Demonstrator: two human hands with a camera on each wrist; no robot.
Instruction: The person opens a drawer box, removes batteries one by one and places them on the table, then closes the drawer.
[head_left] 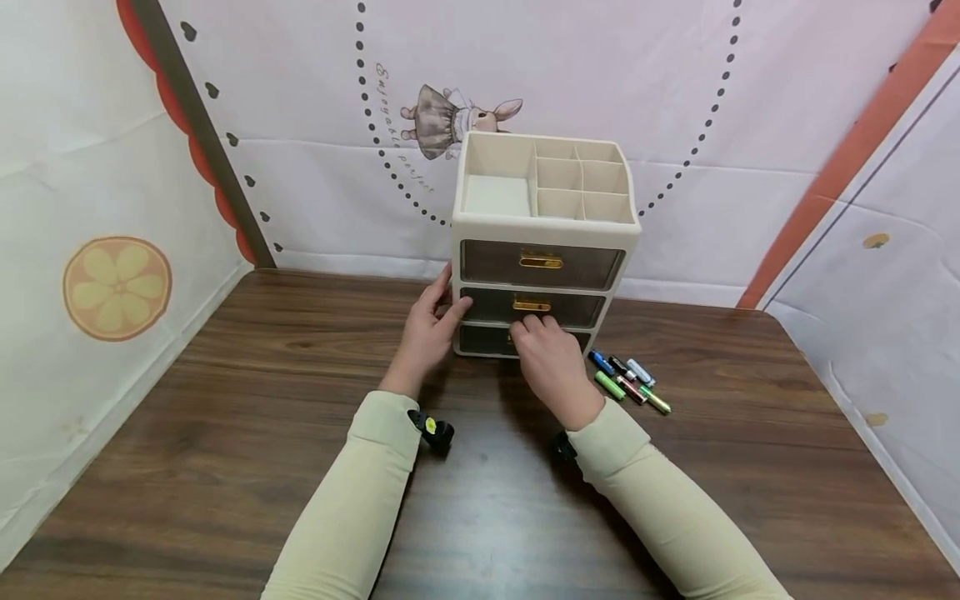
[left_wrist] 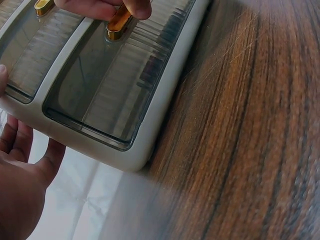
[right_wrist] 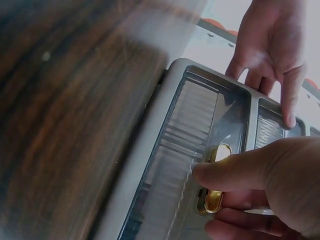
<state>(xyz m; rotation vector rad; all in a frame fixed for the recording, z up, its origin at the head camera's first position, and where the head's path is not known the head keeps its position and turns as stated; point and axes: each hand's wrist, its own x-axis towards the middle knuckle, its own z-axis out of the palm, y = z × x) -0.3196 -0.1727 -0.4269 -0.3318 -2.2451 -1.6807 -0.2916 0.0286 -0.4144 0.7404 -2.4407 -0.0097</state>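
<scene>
A cream desktop drawer organizer (head_left: pixel 546 225) stands upright on the table, with three dark see-through drawers and gold handles. My left hand (head_left: pixel 427 337) braces its left side, fingers along the side wall and thumb on the front by the middle drawer. With thumb and fingers, my right hand (head_left: pixel 551 362) pinches the gold handle (right_wrist: pixel 215 200) of the bottom drawer (left_wrist: pixel 107 92). That drawer looks closed at the near end. Some dark and reddish shapes (left_wrist: pixel 149 70) show through its front; I cannot tell what they are.
Several small markers (head_left: pixel 630 383), blue, black, white, green and dark red, lie on the wooden table (head_left: pixel 225 467) to the right of the organizer. Divided compartments (head_left: pixel 581 177) top the organizer. A printed cloth (head_left: pixel 300 192) hangs close behind it.
</scene>
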